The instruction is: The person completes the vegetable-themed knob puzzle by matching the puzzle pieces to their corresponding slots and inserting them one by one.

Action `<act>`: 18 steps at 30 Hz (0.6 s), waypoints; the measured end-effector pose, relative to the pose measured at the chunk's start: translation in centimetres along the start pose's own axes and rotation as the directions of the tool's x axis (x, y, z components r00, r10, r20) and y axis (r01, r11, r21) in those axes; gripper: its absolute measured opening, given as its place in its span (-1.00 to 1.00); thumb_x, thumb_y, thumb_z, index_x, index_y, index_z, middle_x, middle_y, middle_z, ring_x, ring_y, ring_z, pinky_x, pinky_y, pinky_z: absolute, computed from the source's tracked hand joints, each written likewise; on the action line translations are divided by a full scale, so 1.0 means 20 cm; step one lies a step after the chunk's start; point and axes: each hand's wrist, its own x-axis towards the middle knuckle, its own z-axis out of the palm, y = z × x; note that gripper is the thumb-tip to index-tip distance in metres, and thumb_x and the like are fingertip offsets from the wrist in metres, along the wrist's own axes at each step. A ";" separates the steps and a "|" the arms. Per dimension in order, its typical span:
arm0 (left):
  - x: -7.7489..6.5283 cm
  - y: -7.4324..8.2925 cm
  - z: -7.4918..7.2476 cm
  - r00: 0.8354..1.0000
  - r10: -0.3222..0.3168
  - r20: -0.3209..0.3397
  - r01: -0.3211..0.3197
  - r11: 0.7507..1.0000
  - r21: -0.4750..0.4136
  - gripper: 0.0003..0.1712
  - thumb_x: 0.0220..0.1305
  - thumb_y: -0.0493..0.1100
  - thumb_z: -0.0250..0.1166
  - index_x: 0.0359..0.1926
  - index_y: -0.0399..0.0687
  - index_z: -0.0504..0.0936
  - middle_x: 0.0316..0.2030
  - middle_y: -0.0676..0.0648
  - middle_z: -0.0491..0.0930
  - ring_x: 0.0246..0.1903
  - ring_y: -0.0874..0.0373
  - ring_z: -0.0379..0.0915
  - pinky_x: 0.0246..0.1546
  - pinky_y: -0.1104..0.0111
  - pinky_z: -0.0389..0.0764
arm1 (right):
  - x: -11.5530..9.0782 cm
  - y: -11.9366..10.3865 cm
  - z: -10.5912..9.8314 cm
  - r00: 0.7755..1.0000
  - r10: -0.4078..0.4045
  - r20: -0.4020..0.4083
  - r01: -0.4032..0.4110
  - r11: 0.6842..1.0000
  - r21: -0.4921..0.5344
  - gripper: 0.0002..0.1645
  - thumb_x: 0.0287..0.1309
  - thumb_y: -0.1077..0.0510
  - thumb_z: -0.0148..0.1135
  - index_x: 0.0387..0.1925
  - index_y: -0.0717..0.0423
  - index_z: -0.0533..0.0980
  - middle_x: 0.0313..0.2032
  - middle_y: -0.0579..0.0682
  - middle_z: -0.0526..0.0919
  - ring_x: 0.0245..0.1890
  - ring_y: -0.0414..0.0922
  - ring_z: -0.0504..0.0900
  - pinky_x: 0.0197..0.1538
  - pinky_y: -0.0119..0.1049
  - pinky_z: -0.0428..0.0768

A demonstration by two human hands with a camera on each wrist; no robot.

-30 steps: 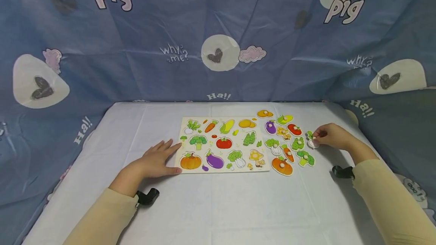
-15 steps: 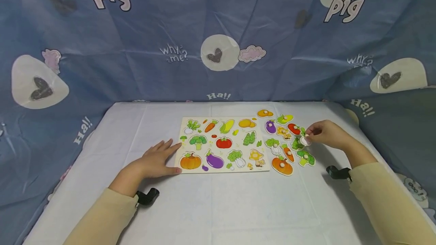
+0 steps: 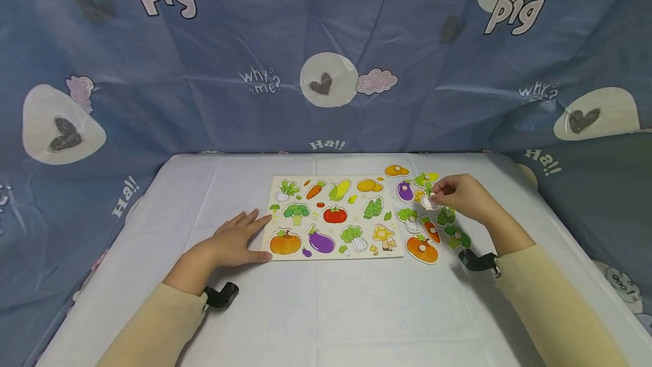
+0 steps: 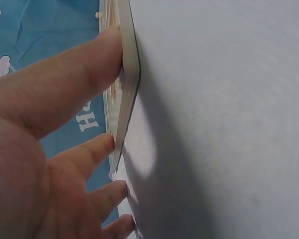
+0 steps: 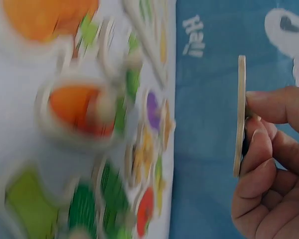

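My right hand (image 3: 464, 196) pinches a radish-shaped puzzle piece (image 3: 428, 202), white with green leaves, and carries it above the loose pieces. The right wrist view shows this wooden piece (image 5: 240, 117) edge-on, its knob side toward the curled fingers. My left hand (image 3: 230, 242) lies with spread, straight fingers at the left edge of the puzzle board (image 3: 305, 256). In the left wrist view the thumb (image 4: 97, 59) presses on the board's corner and the index fingertip touches its edge. The board bears printed vegetables, among them a radish picture (image 3: 282, 196) at its back left.
Several knobbed vegetable pieces lie right of the board: a pumpkin (image 3: 421, 249), a carrot (image 3: 430, 230), a broccoli (image 3: 457, 237), an eggplant (image 3: 404, 191) and a potato piece (image 3: 396, 170) among them. A blue printed cloth (image 3: 326, 123) rises behind the white table (image 3: 356, 310).
My right hand has lifted the radish piece from the right side and moved it left over the other pieces. The left hand has stayed at the board's edge.
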 end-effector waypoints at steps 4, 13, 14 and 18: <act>0.00 0.00 0.00 1.000 0.002 0.000 -0.002 1.000 -0.002 0.12 0.10 0.37 0.37 0.54 -0.04 0.19 0.51 -0.37 0.00 0.47 -0.45 -0.18 0.38 -0.34 -0.09 | 0.02 -0.07 0.06 1.000 -0.015 0.007 0.015 0.999 0.034 -0.81 0.17 0.20 0.40 -0.23 0.25 0.63 -0.37 0.04 0.64 -0.35 -0.04 0.55 -0.32 -0.36 0.61; 0.00 0.01 0.00 1.000 0.001 -0.004 -0.001 1.000 -0.014 0.11 0.09 0.35 0.39 0.53 -0.04 0.20 0.51 -0.37 0.01 0.47 -0.45 -0.18 0.39 -0.33 -0.09 | 0.08 -0.23 0.21 0.998 -0.063 0.024 0.059 0.987 0.151 -0.84 0.19 0.18 0.40 -0.22 0.18 0.65 -0.34 0.03 0.66 -0.32 -0.04 0.60 -0.27 -0.27 0.62; 0.00 0.01 0.00 1.000 -0.001 -0.004 0.000 1.000 -0.015 0.11 0.09 0.35 0.40 0.53 -0.04 0.20 0.51 -0.37 0.01 0.47 -0.45 -0.18 0.39 -0.33 -0.09 | 0.08 -0.25 0.23 0.997 -0.069 0.024 0.064 0.985 0.160 -0.84 0.19 0.18 0.40 -0.22 0.17 0.65 -0.34 0.02 0.66 -0.31 -0.04 0.61 -0.25 -0.27 0.62; 0.00 0.00 0.01 1.000 0.004 -0.008 -0.005 1.000 -0.015 0.12 0.09 0.36 0.39 0.53 -0.04 0.19 0.51 -0.37 0.01 0.47 -0.45 -0.18 0.38 -0.34 -0.09 | 0.13 -0.33 0.30 0.995 -0.095 0.016 0.090 0.976 0.199 -0.85 0.18 0.18 0.41 -0.23 0.16 0.66 -0.34 0.02 0.66 -0.31 -0.05 0.61 -0.24 -0.27 0.62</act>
